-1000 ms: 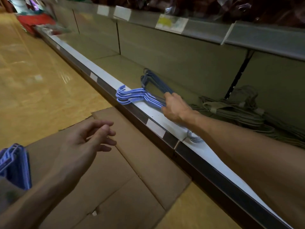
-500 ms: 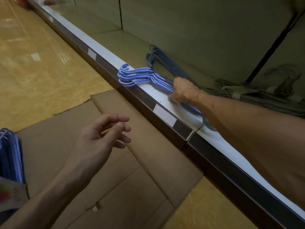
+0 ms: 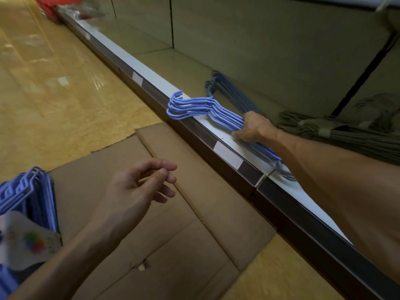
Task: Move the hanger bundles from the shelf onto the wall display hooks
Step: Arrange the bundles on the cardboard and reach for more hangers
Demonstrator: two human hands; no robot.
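The light blue hanger bundle [image 3: 201, 108] lies on the front edge of the bottom shelf [image 3: 186, 68], and its hooks stick out over the shelf lip, away from your right hand [image 3: 254, 128]. That hand is curled over the shoulder part of the bundle and grips it. I judge you hold it there because the wires run close together at that place, so one grip can take the whole bundle. Just behind your hand a darker blue hanger bundle [image 3: 229, 92] leans toward the back panel. Further along your forearm lie grey hanger bundles [image 3: 337, 135], tied with a band.

Your left hand [image 3: 138, 187] hangs over the flattened cardboard [image 3: 173, 245] on the floor. Its fingers are loosely curled and it holds nothing; probably it waits to support the bundle. To the outer side of that forearm stand more blue hangers [image 3: 32, 198] with a paper label [image 3: 26, 241]. Its print is too blurred to read.

The white tags [image 3: 228, 158] on the shelf rail show no writing that I can read. No wall display hooks are in view.
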